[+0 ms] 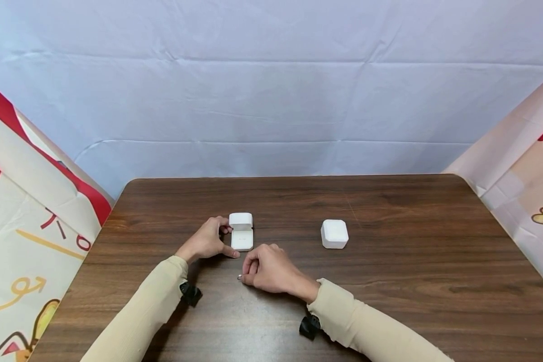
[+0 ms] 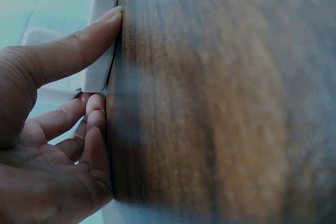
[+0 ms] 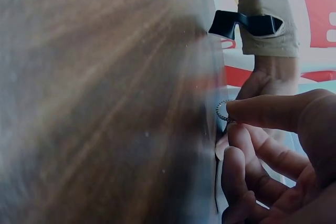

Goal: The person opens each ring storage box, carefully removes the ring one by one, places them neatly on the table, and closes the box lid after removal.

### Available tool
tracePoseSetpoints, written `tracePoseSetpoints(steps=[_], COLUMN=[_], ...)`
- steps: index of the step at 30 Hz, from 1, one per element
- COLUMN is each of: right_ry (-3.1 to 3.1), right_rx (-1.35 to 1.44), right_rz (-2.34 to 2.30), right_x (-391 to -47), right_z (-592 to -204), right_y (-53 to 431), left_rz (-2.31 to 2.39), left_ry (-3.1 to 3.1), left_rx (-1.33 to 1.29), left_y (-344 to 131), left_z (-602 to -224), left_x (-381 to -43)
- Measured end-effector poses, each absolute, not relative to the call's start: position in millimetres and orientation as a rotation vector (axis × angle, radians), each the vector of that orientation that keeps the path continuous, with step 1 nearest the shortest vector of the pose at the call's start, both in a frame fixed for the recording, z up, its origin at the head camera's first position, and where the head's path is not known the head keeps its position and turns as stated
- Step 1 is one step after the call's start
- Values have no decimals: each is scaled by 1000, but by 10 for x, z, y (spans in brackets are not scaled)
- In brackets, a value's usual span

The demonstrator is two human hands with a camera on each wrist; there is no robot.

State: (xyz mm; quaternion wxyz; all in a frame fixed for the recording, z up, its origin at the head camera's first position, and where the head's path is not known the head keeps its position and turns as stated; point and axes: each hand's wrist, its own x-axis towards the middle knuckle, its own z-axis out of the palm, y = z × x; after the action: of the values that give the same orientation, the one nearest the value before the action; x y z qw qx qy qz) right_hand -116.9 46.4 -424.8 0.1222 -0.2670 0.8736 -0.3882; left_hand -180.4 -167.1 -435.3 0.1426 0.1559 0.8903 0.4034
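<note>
A white ring box (image 1: 242,240) stands on the table with its lid up. My left hand (image 1: 209,238) holds it from the left side. In the left wrist view the thumb (image 2: 79,48) lies along the box's edge, and the other fingers curl by its side. My right hand (image 1: 271,269) is just in front of the box, over the table. Between thumb and forefinger it pinches a small silvery ring (image 3: 222,110), whose band looks beaded or set with stones. The ring's far part is hidden by the fingertips.
A second white box (image 1: 335,234), closed, stands to the right on the brown wooden table (image 1: 412,261). A pale cloth (image 1: 271,110) hangs behind the table, and printed cloths hang at both sides. Each sleeve has a black strap device at the wrist.
</note>
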Motion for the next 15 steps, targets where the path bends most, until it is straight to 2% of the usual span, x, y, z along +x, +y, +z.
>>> tracePoseSetpoints(steps=[15], right_ry=[2543], right_rx=[-790], right_rz=[-1092], right_x=[-1133], right_z=[-4295], right_y=[427], left_rz=[1183], left_ry=[2553], left_rx=[414], left_y=[-1666], left_z=[-4332], left_x=[-1796])
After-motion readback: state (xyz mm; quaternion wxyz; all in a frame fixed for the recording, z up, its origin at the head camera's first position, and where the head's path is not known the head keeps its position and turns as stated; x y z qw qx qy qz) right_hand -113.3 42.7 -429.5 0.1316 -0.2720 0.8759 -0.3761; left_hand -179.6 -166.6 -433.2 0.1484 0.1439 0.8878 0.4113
